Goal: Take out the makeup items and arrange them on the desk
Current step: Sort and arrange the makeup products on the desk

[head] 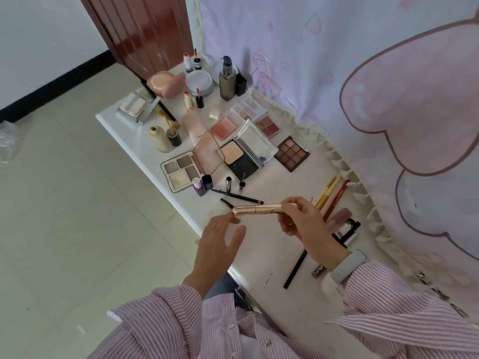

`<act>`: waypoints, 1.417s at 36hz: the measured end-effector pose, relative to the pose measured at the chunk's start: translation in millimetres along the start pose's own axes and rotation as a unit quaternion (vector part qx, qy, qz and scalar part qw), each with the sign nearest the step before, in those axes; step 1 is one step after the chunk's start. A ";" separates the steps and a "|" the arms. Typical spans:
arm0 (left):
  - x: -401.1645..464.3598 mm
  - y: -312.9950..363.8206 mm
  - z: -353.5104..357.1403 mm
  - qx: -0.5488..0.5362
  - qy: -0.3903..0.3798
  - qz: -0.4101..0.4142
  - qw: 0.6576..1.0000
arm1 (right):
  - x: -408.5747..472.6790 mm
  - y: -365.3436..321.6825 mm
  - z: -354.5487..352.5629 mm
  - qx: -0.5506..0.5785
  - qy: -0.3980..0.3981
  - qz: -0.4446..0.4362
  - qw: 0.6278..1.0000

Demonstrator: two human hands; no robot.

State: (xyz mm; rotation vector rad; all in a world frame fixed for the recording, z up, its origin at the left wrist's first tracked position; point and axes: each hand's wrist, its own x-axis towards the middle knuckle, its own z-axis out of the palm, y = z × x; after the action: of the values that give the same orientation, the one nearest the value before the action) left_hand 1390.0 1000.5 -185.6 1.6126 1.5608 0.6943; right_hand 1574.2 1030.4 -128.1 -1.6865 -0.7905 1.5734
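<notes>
Right hand (303,224) is wrapped around one end of a gold tube (256,210), held level above the near part of the white counter (261,257); the fingers cover that end, so I can't see how the tube finishes there. Left hand (217,244) is loose with the fingers spread, fingertips just at the tube's other tip, not gripping anything; whether they actually touch it is hard to call.

Behind the right hand there's a bunch of yellow and red pencils (331,195), partly blocked by the knuckles; the red one has lettering down its side but it's too blurry to read. Same for the black-and-white tube (346,230) by the wrist: some print on it, not legible.

Further back a black eyeliner pencil (237,196) lies flat on the counter, just beyond the gold tube; past that, an open powder compact (242,158) with its mirror lid up, a brown nine-pan palette (292,153) next to it, and a pump foundation bottle (227,79) standing near the far end. A pink cartoon curtain (375,73) hangs along the counter's far edge.
</notes>
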 end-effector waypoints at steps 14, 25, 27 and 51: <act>-0.9 8.8 -1.4 0.041 -0.055 0.005 0.998 | 0.6 14.3 11.2 -0.034 -0.035 0.033 0.998; 11.6 15.1 -17.1 -0.190 -0.060 -0.152 0.968 | 1.3 12.1 -3.7 -0.157 -0.142 -0.070 0.975; 13.8 20.2 -20.0 -0.233 -0.025 -0.166 0.958 | -1.0 12.0 -3.8 -0.181 -0.166 -0.063 0.967; 6.2 30.2 -14.6 0.077 -0.144 0.041 0.986 | -0.4 0.0 4.8 -0.281 -0.106 -0.032 0.953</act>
State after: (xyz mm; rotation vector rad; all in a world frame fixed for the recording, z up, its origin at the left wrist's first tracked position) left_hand 1395.7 1010.3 -153.5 1.8091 1.3700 0.3695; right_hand 1569.4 1030.4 -128.0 -1.8612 -1.5021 1.5958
